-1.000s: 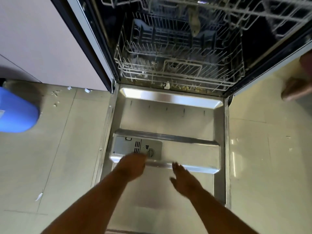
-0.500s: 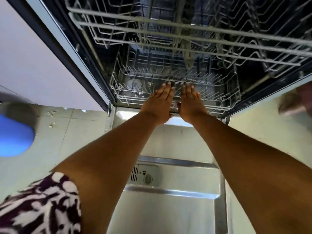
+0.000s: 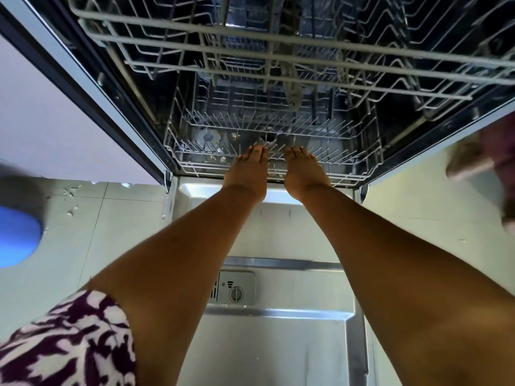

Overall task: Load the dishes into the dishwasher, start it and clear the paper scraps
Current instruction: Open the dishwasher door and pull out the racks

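Both arms reach over the open dishwasher door to the front edge of the lower rack. The left grip and the right grip lie side by side, just apart, at the middle of that edge. Their fingers are straight and flat over the wires and grasp nothing; whether the fingertips touch the wires cannot be told. The rack's front rim runs crosswise under the fingers, and the rack sits inside the tub beneath the upper rack. Any pull would likely run straight back toward the person, along the door. Both grips stand equally near. No dishes show. Paper scraps lie on the floor near the door's left hinge corner.
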